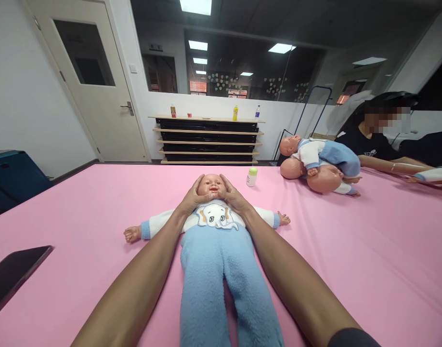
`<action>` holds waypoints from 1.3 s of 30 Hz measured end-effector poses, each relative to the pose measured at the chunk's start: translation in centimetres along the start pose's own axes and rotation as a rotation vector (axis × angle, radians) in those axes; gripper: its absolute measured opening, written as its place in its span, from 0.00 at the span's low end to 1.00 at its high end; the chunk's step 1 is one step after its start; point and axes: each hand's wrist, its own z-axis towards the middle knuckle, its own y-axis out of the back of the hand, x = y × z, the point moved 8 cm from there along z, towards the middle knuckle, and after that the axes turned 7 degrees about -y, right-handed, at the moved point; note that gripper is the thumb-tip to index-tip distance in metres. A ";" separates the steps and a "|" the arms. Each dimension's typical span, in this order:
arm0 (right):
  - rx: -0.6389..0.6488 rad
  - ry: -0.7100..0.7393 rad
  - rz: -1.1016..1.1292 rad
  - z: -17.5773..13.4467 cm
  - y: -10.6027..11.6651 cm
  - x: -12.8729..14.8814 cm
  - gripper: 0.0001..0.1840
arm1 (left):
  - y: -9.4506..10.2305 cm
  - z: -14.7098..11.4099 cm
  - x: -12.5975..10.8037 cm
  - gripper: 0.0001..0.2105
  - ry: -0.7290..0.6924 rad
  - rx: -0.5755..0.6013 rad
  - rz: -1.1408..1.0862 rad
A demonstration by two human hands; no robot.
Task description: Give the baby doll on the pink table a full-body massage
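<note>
A baby doll lies on its back on the pink sheet, feet toward me and arms spread wide. It wears a white top with an elephant face and fluffy light-blue trousers. My left hand cups one side of its head, fingers along the cheek and thumb near the chin. On the other side my right hand mirrors this, with its thumb by the mouth. Beyond my right hand stands a small white bottle with a green cap, touched by neither hand.
More dolls lie piled at the right, near a person in dark clothes. A dark phone-like slab rests at the left edge. Behind the table stand a shelf with bottles on top and a blue-framed trolley.
</note>
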 end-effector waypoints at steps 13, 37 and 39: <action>-0.058 0.028 0.056 0.8 0.7 -0.1 0.41 | -0.4 -0.1 -0.4 0.41 0.048 -0.013 -0.170; -0.041 0.012 -0.066 0.0 0.0 -0.1 0.56 | 0.3 0.0 -0.3 0.51 -0.029 -0.038 0.108; -0.047 0.011 -0.082 -0.4 0.0 0.1 0.59 | 0.4 0.0 -0.5 0.50 -0.041 -0.039 0.125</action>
